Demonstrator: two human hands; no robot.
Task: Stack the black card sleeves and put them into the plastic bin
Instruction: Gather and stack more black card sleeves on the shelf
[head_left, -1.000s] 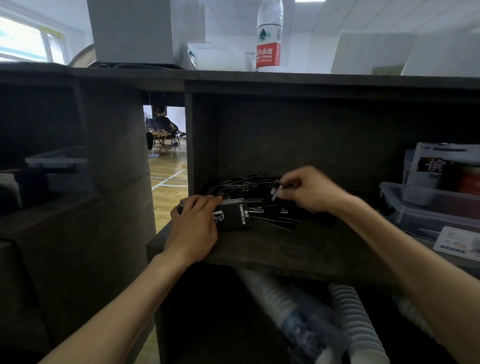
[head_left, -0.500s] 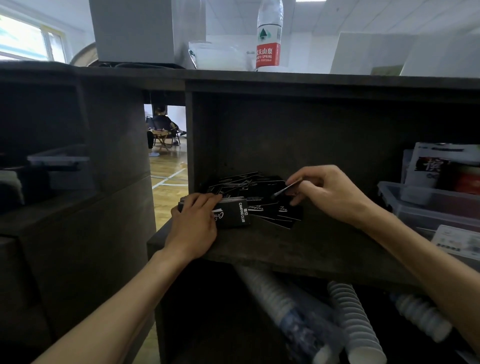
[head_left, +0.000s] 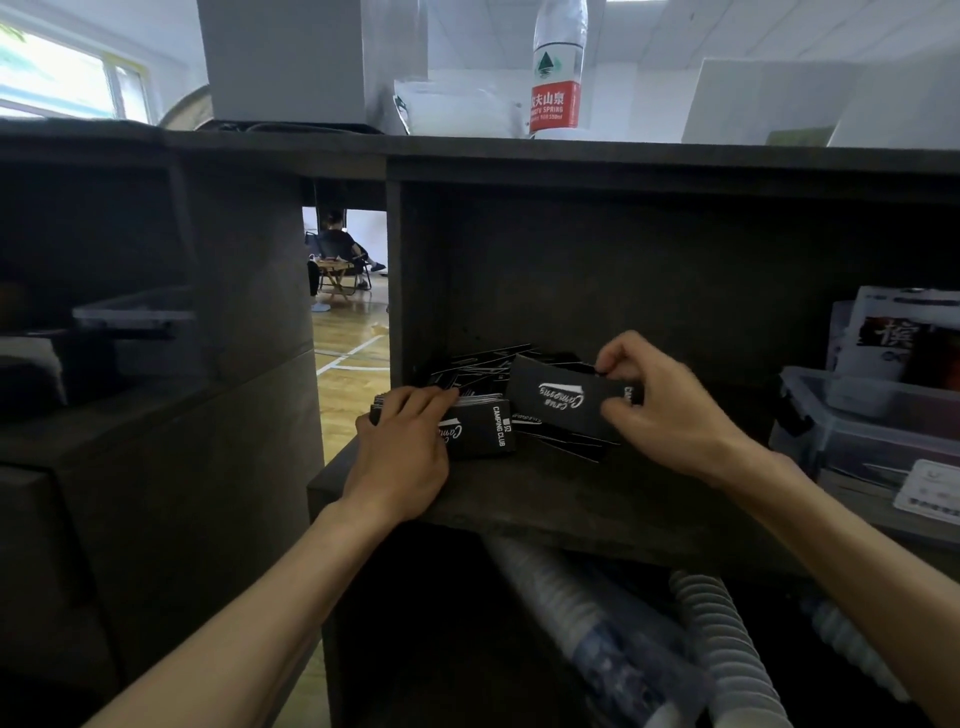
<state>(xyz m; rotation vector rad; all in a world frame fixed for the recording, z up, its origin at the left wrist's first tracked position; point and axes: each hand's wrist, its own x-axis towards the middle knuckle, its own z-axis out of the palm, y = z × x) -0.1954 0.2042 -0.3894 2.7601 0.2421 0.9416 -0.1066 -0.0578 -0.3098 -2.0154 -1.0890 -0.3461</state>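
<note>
A neat stack of black card sleeves (head_left: 485, 428) with white "CAMPING CLUB" print lies at the front left of the dark shelf (head_left: 571, 509). My left hand (head_left: 402, 447) rests on the stack's left part, fingers over its top. Behind it several loose black sleeves (head_left: 483, 364) lie scattered. My right hand (head_left: 660, 400) pinches one black sleeve (head_left: 556, 402) by its right end and holds it tilted just above the loose pile, right of the stack. The clear plastic bin (head_left: 852, 431) stands on the shelf at the far right.
Printed packets (head_left: 893, 338) stand in the bin. A white label card (head_left: 930, 493) lies before it. Stacked paper cups in plastic wrap (head_left: 613, 639) lie on the lower shelf. A water bottle (head_left: 556, 73) stands on top of the cabinet. A grey bin (head_left: 135, 317) sits in the left compartment.
My right hand has lifted one sleeve out of the loose pile and turned its printed face toward me, moving it left toward the stack. My left hand has stayed on the stack.
</note>
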